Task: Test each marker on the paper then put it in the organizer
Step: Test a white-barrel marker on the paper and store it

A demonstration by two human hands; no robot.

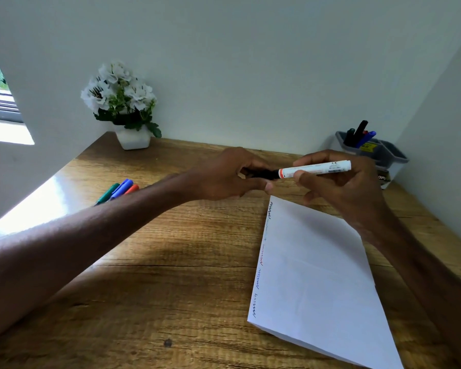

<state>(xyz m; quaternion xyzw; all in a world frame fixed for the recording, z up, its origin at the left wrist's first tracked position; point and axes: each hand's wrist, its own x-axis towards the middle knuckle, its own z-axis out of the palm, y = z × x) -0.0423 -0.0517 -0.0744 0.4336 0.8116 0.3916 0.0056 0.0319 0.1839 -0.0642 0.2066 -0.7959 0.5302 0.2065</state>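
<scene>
A white marker (pixel 316 168) with an orange band lies level in the air above the desk. My right hand (pixel 338 187) grips its white barrel. My left hand (pixel 229 174) pinches its black cap (pixel 262 173) at the left end. Below them lies the white paper (pixel 320 278), with several squiggles in black, red and blue down its left edge. The grey organizer (pixel 391 153) stands at the back right and holds several markers (pixel 358 134). More markers, green, blue and orange (pixel 119 190), lie on the desk behind my left forearm.
A white pot of white flowers (pixel 125 107) stands at the back left of the wooden desk (pixel 171 275). Walls close the desk in behind and on the right. A small box (pixel 383 179) sits by the organizer. A window is at far left.
</scene>
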